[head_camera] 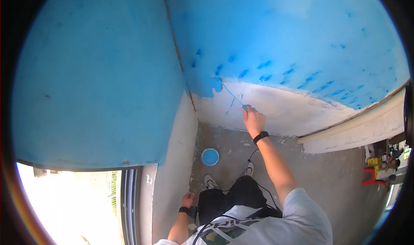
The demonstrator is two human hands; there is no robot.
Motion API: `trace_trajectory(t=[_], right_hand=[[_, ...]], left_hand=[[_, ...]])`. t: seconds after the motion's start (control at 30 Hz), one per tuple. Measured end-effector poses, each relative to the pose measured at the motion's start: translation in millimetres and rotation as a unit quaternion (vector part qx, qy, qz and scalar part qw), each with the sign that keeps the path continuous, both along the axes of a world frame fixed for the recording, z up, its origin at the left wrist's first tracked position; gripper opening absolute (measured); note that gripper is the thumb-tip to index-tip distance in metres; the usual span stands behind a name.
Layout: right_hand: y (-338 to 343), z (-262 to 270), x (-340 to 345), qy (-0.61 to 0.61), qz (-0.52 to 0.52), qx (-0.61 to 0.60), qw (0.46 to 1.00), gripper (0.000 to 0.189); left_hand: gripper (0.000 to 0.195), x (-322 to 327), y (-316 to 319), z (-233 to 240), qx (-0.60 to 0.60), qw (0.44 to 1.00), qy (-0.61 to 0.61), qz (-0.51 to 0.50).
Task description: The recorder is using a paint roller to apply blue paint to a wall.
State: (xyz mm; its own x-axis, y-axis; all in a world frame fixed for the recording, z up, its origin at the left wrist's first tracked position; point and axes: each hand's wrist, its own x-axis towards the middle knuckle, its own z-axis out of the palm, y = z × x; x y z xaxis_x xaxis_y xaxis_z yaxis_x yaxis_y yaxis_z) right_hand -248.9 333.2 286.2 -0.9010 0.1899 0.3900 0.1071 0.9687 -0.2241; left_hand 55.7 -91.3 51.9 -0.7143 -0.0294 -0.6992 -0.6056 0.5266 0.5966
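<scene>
My right hand (pixel 255 119) grips the handle of a paint roller (pixel 233 97), its thin rod reaching up and left. The small roller head (pixel 218 84) touches the wall where blue paint meets bare white plaster. Dark wet blue dabs (pixel 265 64) mark the painted wall (pixel 284 35) above. My left hand (pixel 188 199) hangs low beside my leg with its fingers curled, and its palm is hidden. On the floor ahead of my feet stands a round bucket (pixel 210 156) with blue paint in it.
A blue-painted side wall (pixel 97 83) meets the front wall in a dark-lined corner. Bright light comes through a window (pixel 74 203) at lower left. Black cables (pixel 271 195) run by my legs. Far right, a person (pixel 388 170) is near a red stool (pixel 370 177).
</scene>
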Motion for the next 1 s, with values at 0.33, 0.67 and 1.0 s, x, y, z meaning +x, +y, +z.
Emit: trace_trajectory(t=[0.33, 0.67, 1.0], right_hand=[[162.0, 34.7, 74.2, -0.016, -0.025, 0.0, 1.0, 0.023], [248.3, 15.8, 134.4, 0.03, -0.048, -0.075, 0.996, 0.021], [174.0, 11.8, 94.2, 0.018, -0.045, -0.083, 0.995, 0.019]], left_hand=[[0.04, -11.9, 16.7, -46.7, -0.028, 0.999, -0.036, 0.003], [0.038, -76.6, 129.1, 60.5, -0.025, 0.998, 0.039, -0.032], [0.04, -18.3, 55.9, 28.0, -0.034, 0.999, -0.001, 0.038]])
